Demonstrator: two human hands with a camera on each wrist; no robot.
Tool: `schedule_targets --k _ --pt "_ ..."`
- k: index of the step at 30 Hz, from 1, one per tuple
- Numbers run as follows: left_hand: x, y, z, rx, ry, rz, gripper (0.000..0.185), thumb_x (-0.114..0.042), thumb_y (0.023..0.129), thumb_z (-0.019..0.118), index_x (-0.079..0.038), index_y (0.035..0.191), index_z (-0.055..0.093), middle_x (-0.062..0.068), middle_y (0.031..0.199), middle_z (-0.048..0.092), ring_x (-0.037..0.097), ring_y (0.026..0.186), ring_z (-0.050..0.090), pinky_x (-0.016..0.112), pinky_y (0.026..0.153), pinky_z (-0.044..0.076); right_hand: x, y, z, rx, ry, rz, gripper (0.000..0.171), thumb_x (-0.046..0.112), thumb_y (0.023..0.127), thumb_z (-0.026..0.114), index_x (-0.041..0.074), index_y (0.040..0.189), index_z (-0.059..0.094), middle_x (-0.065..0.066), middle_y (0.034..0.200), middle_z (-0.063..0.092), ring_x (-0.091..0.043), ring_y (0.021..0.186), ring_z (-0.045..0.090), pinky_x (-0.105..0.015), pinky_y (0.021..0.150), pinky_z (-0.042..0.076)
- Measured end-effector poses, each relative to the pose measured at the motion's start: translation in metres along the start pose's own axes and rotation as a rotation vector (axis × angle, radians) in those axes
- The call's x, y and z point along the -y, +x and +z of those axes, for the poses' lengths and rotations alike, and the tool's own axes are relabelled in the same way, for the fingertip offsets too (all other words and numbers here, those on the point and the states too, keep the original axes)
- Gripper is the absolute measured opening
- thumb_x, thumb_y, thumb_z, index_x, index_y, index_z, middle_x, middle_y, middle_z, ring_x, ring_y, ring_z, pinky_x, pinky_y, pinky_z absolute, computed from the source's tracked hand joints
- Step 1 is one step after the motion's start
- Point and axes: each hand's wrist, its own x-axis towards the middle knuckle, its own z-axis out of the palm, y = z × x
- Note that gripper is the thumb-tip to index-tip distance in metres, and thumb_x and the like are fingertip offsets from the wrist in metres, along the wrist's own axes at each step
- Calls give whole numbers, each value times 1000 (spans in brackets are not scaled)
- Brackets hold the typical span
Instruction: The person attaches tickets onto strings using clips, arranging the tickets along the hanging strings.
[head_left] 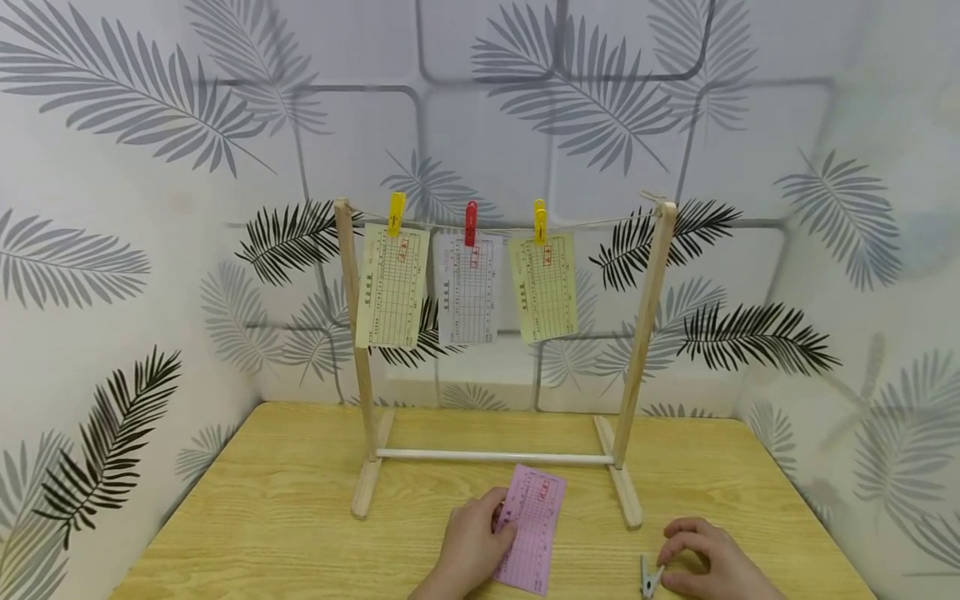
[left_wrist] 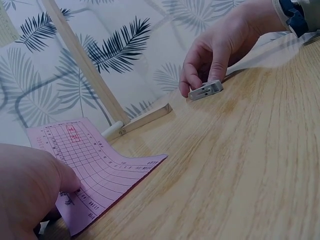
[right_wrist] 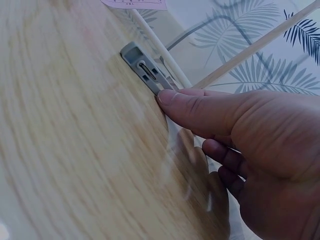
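Note:
My left hand (head_left: 471,537) holds a pink printed slip (head_left: 534,533) by its left edge, thumb on the printed face. In the left wrist view the slip (left_wrist: 95,165) curves up at its lower right corner. To the right, my right hand (head_left: 712,560) pinches one end of a grey clothespin (head_left: 649,577) between thumb and forefinger, low at the tabletop. The right wrist view has the thumb tip on the near end of the clothespin (right_wrist: 145,69), its far end sticking out beyond the fingers. The other fingers of that hand are curled.
Behind the hands stands a wooden rack (head_left: 647,333) with a string across its top. Yellow clothespins (head_left: 397,214) hold two yellowish slips (head_left: 393,287), and a red clothespin (head_left: 470,223) holds a white slip (head_left: 469,292) between them. A white rod (head_left: 495,457) joins the feet.

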Motion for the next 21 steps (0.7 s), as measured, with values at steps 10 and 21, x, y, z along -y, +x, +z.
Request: schedule_targets --k 10,21 --pt "-1 1 0 -7 21 9 37 -13 91 87 -14 126 75 -6 96 78 11 84 62 43 84 45 4 -2 1 -46 -60 -34 11 15 100 84 19 97 74 -16 135 61 -41 124 47 -50 94 42" --pt "-2 0 -1 0 5 1 38 -12 91 86 -13 127 76 -5 97 79 10 84 61 43 84 45 1 -1 -5 -1 -31 -67 34 16 98 86 7 127 70 -16 135 65 -4 123 54 -27 94 48"
